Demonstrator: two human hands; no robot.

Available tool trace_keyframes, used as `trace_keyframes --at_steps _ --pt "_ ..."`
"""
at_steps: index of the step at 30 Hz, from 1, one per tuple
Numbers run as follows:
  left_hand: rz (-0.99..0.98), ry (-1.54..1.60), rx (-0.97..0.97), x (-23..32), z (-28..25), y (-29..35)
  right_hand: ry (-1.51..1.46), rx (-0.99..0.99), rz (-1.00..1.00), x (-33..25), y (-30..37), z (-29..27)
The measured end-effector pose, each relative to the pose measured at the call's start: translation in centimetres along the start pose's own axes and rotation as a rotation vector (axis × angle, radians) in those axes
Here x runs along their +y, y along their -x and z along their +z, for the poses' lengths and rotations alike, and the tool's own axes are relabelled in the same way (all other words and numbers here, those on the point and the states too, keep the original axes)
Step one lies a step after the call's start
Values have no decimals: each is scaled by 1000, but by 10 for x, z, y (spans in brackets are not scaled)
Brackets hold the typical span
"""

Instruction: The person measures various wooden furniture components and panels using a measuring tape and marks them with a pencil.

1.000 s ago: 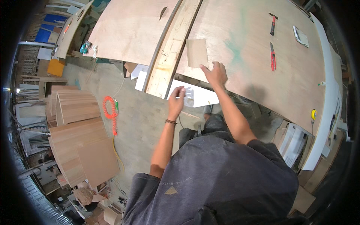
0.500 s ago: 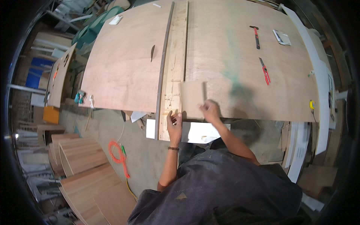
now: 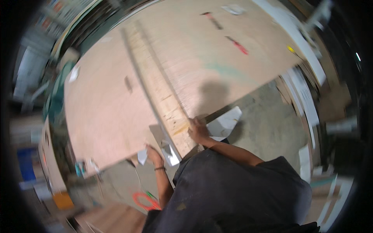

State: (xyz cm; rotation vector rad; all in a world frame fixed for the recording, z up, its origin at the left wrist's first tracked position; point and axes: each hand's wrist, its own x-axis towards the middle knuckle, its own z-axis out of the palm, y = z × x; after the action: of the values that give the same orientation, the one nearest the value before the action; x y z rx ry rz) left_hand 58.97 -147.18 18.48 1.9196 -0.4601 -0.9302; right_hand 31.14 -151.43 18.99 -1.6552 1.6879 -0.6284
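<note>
A long pale wooden plank (image 3: 165, 99), with a dark strip along its left edge, lies across the large plywood sheet (image 3: 105, 97). Just left of its near end is a small thin board (image 3: 156, 135). My left hand (image 3: 154, 155) is closed on that board's near left edge, though blur softens the fingers. At the plank's near right edge, my right hand (image 3: 199, 131) has its fingers curled over the wood. Partly hidden below the plank's end is a white panel (image 3: 225, 123).
Far on the sheet lie a hammer (image 3: 212, 20) and a red utility knife (image 3: 237, 45). A dark curved piece (image 3: 128, 84) rests left of the plank. On the floor sit an orange coiled hose (image 3: 144, 201) and wooden panels (image 3: 112, 217). White boards (image 3: 305, 101) stand at the right.
The small board has passed from the plank's right side to its left, into my left hand. My right hand has come to the plank's edge. The whole view has turned.
</note>
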Motion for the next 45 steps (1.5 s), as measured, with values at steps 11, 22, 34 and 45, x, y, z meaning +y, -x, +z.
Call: trace_keyframes --at_steps 11,22,34,45 --pt "439 -546 -548 49 74 -30 219 103 -89 5 -11 -10" --pt "517 -644 -572 45 67 -17 308 -41 -223 12 -25 -11" --pt "616 -776 -458 15 83 -36 343 106 -257 41 -26 18" --pt "619 -629 -574 -8 71 -62 439 384 -237 19 -8 41"
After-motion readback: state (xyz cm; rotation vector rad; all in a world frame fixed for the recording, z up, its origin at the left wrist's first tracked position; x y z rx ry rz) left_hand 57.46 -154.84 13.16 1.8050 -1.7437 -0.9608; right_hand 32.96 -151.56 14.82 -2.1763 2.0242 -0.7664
